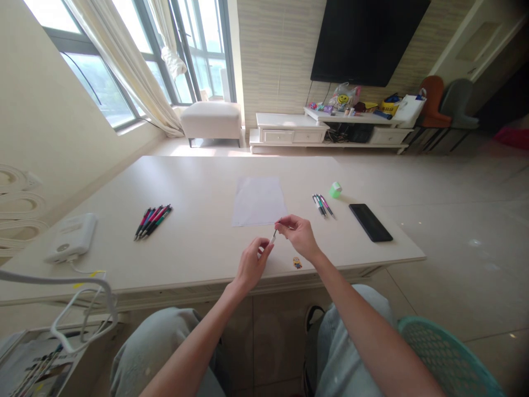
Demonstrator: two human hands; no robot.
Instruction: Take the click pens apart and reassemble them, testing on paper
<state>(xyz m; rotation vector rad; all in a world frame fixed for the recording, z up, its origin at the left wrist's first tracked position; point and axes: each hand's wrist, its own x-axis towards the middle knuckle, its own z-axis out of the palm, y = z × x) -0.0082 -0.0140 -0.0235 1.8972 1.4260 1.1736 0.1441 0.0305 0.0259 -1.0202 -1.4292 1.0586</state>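
a long pale laminate table (pixel 198 182) fills the view, with a thin sheet of white paper (pixel 258 201) lying flat on it. a bundle of pink and black pens (pixel 152 221) lies to the left; a smaller bundle of slim pens (pixel 322 205), a glossy black phone (pixel 370 222) and a green roll of tape (pixel 335 189) lie to the right. the right hand (pixel 300 237) pinches a slim white pen piece (pixel 273 237) in its fingertips above the table, just past the paper's near edge. the left hand (pixel 252 264), half closed, sits right beside it; whether it grips the piece, i cannot tell.
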